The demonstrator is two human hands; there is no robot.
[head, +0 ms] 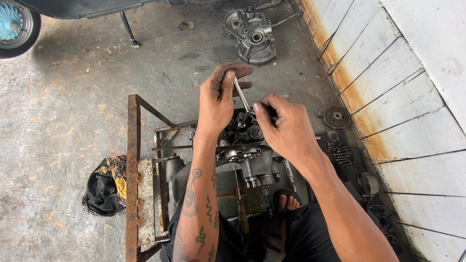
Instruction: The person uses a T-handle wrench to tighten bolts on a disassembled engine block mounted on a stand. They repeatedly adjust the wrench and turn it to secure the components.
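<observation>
Left of the fingers, a dark rag [103, 187] lies on the concrete beside a rusty frame [132, 170]. At centre, the left hand [218, 99] pinches the upper end of a slim metal tool [241, 97]; the right hand [286, 128] grips its lower end, directly above the engine block [247, 155]. Stiff, light and probably oily, the tool is best held near both ends. Beyond the fingertips lies a loose engine casing [252, 31]; to the right, a round gear [336, 117].

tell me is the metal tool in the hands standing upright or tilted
Tilted. The slim metal tool leans with its top toward the left hand and its lower end at the right hand, above the engine block.
</observation>
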